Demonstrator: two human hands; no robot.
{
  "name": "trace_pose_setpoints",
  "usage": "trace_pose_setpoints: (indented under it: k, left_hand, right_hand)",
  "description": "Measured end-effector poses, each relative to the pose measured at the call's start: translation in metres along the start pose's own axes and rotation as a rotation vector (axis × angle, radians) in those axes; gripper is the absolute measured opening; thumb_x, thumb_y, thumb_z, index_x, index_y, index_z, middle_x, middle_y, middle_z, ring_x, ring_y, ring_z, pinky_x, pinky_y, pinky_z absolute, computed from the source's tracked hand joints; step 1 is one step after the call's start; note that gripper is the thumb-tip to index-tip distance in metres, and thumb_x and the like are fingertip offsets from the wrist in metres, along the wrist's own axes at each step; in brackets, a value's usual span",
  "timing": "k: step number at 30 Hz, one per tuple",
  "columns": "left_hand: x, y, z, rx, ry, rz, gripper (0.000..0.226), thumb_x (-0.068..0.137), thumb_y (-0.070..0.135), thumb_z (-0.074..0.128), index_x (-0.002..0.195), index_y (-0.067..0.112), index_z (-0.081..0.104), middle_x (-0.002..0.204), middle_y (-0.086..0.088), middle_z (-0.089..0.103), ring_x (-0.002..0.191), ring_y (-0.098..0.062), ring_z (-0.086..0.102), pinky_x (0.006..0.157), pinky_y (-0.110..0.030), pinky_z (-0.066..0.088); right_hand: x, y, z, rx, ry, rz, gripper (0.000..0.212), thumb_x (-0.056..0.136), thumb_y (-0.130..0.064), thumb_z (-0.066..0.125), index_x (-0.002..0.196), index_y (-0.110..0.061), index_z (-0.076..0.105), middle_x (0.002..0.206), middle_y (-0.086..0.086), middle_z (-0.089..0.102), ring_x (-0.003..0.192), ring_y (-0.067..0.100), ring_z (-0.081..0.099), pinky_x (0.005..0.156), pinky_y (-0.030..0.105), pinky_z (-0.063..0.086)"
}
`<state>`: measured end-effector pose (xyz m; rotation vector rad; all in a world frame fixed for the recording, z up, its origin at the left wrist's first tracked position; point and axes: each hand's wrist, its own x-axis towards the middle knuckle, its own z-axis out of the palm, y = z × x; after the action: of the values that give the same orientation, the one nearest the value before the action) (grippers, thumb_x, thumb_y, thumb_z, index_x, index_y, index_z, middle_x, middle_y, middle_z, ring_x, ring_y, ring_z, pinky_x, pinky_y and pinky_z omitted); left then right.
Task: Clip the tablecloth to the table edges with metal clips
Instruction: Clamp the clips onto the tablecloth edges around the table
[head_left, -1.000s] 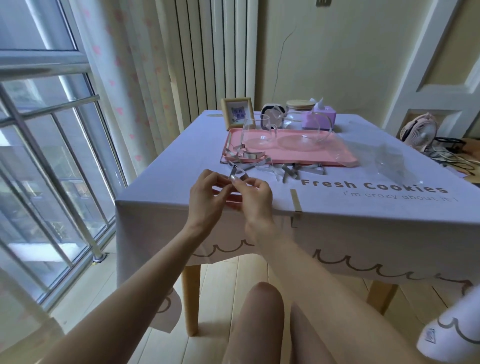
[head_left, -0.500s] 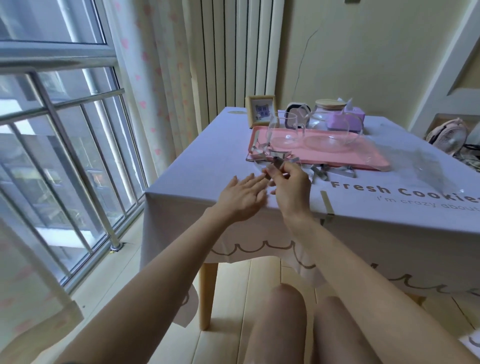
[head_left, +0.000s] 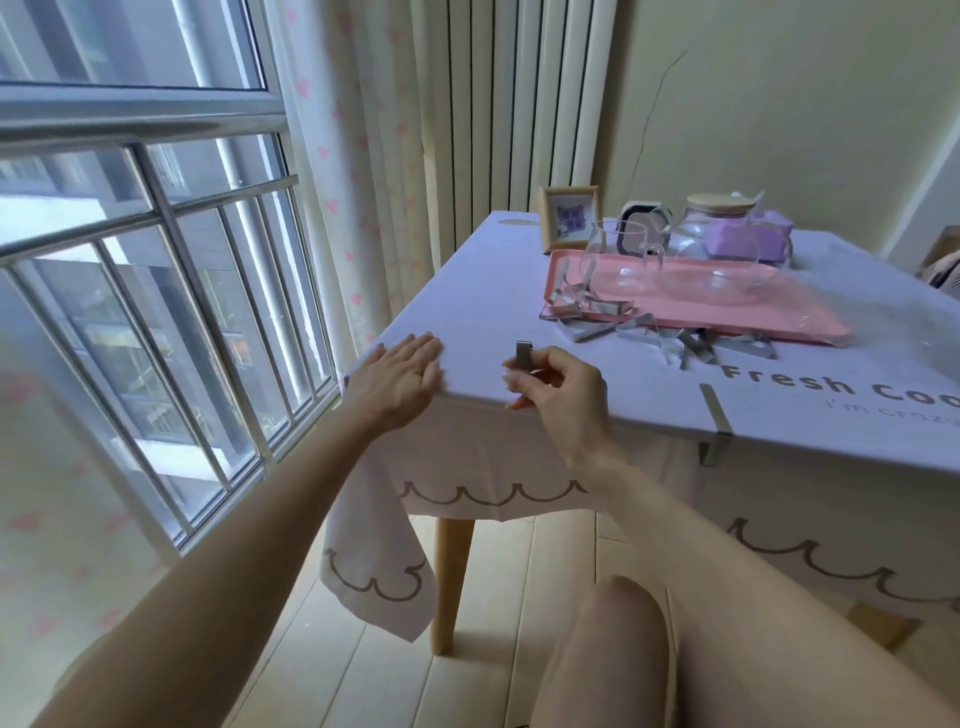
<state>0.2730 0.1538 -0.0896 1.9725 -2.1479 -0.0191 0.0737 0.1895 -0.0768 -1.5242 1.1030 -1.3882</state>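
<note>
Room: tablecloth (head_left: 493, 312) spread beside a barred window (head_left: 156, 270).
Left hand (head_left: 400, 374): I see it flat, fingers straight, on the cloth's corner.
Right hand (head_left: 561, 387): pinching one metal clip (head_left: 522, 356).

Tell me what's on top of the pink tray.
A small glass jug and a larger glass pot stand on the pink tray, with metal clips at its left end. The tray floor beneath those clips is covered.
</note>
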Motion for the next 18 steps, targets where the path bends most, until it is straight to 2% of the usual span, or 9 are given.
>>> trace_pose_setpoints:
  k: [4, 8, 11, 13, 16, 18]
  left_hand:
    - [-0.008, -0.010, 0.003, -0.003, 0.051, 0.048, 0.054, 0.099, 0.043, 0.012, 0.149, 0.024, 0.021, 0.157, 0.006, 0.015, 0.144, -0.010, 0.011, 0.117, -0.034, 0.006]
    - [-0.014, -0.021, 0.005, -0.006, 0.086, 0.152, 0.082, 0.078, 0.069, -0.002, 0.147, 0.032, 0.023, 0.155, 0.007, 0.019, 0.144, -0.012, 0.014, 0.116, -0.034, 0.009]
    - [-0.018, -0.033, 0.008, 0.046, 0.142, 0.235, 0.088, 0.076, 0.078, -0.005, 0.145, 0.034, 0.025, 0.154, 0.008, 0.025, 0.143, -0.014, 0.019, 0.115, -0.033, 0.014]
    - [-0.019, -0.036, 0.009, 0.047, 0.169, 0.256, 0.087, 0.077, 0.077, -0.006, 0.145, 0.033, 0.028, 0.152, 0.007, 0.029, 0.142, -0.016, 0.024, 0.114, -0.034, 0.017]
    - [-0.020, -0.035, 0.009, 0.015, 0.198, 0.261, 0.076, 0.084, 0.072, 0.005, 0.142, 0.032, 0.035, 0.149, 0.006, 0.035, 0.139, -0.017, 0.030, 0.113, -0.034, 0.021]
    - [-0.020, -0.038, 0.010, -0.010, 0.243, 0.288, 0.061, 0.090, 0.059, 0.026, 0.140, 0.028, 0.041, 0.146, 0.005, 0.040, 0.137, -0.018, 0.035, 0.111, -0.035, 0.026]
  right_hand:
    - [-0.004, 0.001, 0.015, 0.094, -0.074, 0.020, 0.014, 0.081, -0.002, 0.069, 0.095, -0.007, 0.068, 0.095, 0.007, 0.068, 0.074, 0.019, 0.067, 0.061, 0.010, 0.049]
    - [-0.009, 0.009, 0.030, 0.087, -0.110, 0.018, 0.020, 0.075, -0.004, 0.075, 0.089, -0.017, 0.069, 0.092, 0.003, 0.069, 0.075, 0.003, 0.064, 0.072, 0.012, 0.051]
    - [-0.014, 0.012, 0.043, 0.134, -0.119, -0.005, 0.018, 0.072, 0.001, 0.076, 0.088, -0.006, 0.071, 0.088, -0.007, 0.066, 0.073, -0.003, 0.063, 0.072, 0.013, 0.052]
    - [-0.017, 0.016, 0.052, 0.149, -0.120, -0.021, 0.016, 0.072, 0.001, 0.076, 0.087, 0.001, 0.070, 0.088, -0.013, 0.064, 0.077, 0.000, 0.064, 0.075, 0.016, 0.053]
    - [-0.023, 0.021, 0.066, 0.108, -0.120, -0.088, 0.016, 0.072, -0.002, 0.077, 0.086, -0.001, 0.070, 0.099, -0.005, 0.063, 0.086, 0.009, 0.066, 0.081, 0.020, 0.054]
    - [-0.024, 0.023, 0.074, 0.099, -0.119, -0.125, 0.017, 0.073, -0.001, 0.077, 0.088, -0.001, 0.068, 0.104, 0.002, 0.064, 0.088, 0.011, 0.066, 0.082, 0.019, 0.054]
